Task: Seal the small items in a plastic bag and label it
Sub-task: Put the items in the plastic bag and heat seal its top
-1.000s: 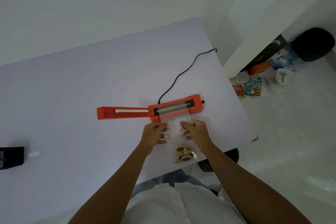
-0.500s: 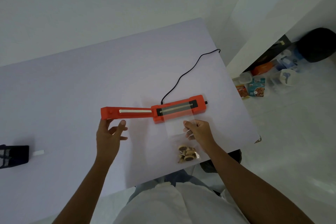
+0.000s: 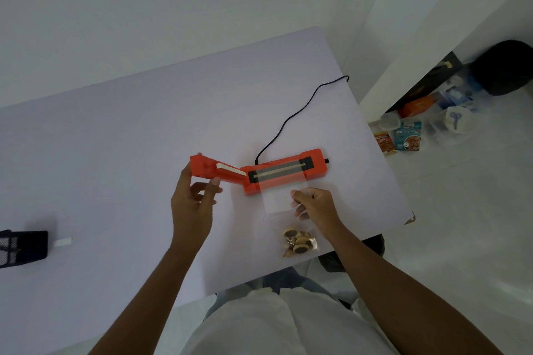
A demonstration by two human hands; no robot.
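An orange heat sealer [image 3: 291, 173] lies on the white table [image 3: 115, 153], its hinged arm [image 3: 213, 171] swung up at the left. My left hand [image 3: 193, 199] grips the end of that arm. A clear plastic bag [image 3: 281, 199] lies with its open end across the sealer's grey strip. Small round brown items [image 3: 298, 243] sit bunched in the bag's lower end, near the table's front edge. My right hand [image 3: 314, 204] pinches the bag's right edge just below the sealer.
The sealer's black cord [image 3: 291, 118] runs back over the table's right edge. A black mesh holder [image 3: 20, 248] and a small white label [image 3: 62, 242] lie at the far left. Boxes, containers and a black bag [image 3: 501, 66] clutter the floor at right.
My left hand let go of the bag, went left to the sealer's arm and took hold of it. The arm has lifted from flat. My right hand kept the bag in place.
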